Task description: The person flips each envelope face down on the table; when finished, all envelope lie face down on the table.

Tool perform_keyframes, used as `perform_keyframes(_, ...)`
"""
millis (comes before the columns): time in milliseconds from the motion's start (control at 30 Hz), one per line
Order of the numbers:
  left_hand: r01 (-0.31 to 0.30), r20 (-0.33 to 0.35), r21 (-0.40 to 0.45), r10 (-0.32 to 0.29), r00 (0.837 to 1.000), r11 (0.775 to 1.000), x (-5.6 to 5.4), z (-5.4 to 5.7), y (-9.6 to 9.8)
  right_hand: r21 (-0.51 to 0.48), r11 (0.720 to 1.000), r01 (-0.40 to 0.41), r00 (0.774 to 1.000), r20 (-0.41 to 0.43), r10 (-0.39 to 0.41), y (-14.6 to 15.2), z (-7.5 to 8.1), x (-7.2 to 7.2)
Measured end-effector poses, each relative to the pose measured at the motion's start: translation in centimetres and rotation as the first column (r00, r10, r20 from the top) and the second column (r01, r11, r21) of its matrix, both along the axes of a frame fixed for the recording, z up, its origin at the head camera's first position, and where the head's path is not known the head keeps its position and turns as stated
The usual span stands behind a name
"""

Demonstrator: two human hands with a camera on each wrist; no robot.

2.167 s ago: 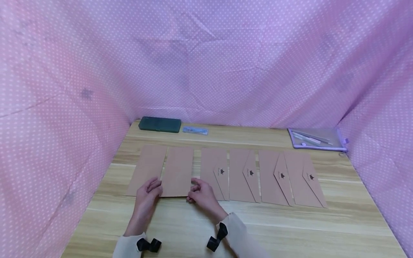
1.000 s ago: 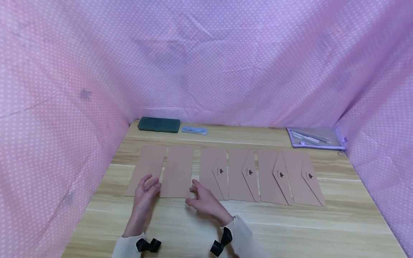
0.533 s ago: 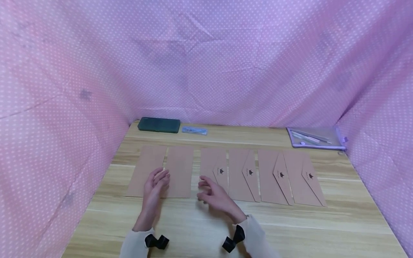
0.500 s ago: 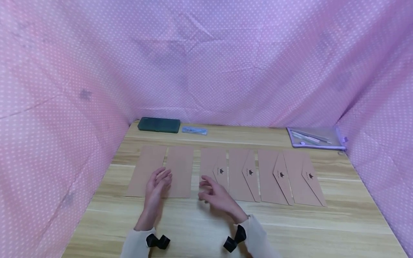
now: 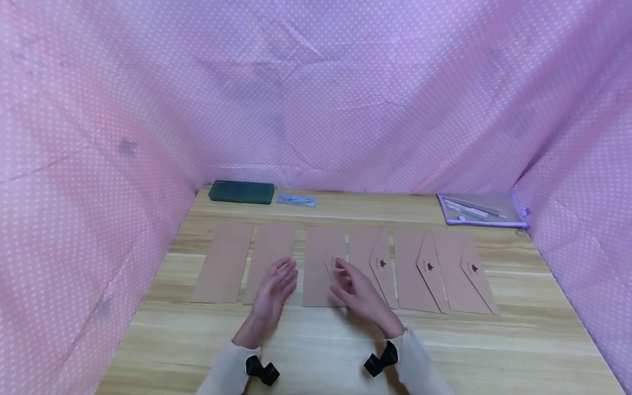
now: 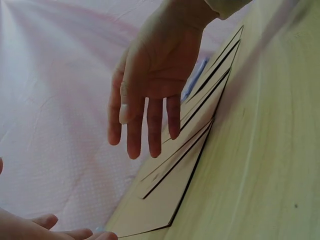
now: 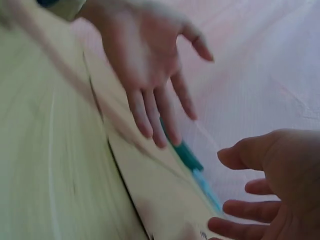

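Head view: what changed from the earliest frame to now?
Both hands let go of the second envelope and shifted right: left hand now hovers open over it, right hand is at the third envelope. No grip on anything. Envelope row, green case and pouch are unmoved.

Green case, clear pouch at table's back

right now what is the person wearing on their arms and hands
Both hands, the left hand and the right hand, are bare, with no gloves or rings visible. Each arm has a pale cream long sleeve ending at the wrist, where a black strap is fastened like a bow.
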State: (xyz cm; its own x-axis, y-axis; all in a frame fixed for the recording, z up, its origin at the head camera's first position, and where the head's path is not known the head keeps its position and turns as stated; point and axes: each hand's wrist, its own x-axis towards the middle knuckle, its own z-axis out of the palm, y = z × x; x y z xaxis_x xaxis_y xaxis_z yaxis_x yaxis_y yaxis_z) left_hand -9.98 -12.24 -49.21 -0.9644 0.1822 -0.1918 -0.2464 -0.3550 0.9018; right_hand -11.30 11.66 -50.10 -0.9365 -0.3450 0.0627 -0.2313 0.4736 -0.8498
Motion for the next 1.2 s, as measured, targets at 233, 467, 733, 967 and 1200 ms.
perform_keyframes(233,0.040,-0.005,0.014,-0.040,0.999,0.999,0.0,-0.5,0.6,0.203,0.979,0.012,0.989,-0.149,0.019,1.6,-0.5,-0.1)
perform_keyframes(467,0.042,0.011,0.034,-0.042,0.999,0.999,0.2,-0.8,1.1,0.425,0.903,-0.064,0.967,-0.198,0.162,2.4,-1.6,-0.2)
perform_keyframes(733,0.023,0.055,0.087,-0.027,0.998,0.996,0.2,-1.2,1.6,0.496,0.861,-0.111,0.971,-0.130,0.200,2.7,-2.2,-0.2)
perform_keyframes(967,-0.010,0.090,0.124,-0.001,0.996,0.992,0.0,-0.9,1.4,0.515,0.848,-0.125,0.972,-0.108,0.208,2.8,-2.5,-0.2)
perform_keyframes(1200,-0.063,0.117,0.180,0.042,0.992,0.982,-0.4,-1.2,0.6,0.512,0.849,-0.130,0.971,-0.109,0.214,2.7,-2.6,-0.3)
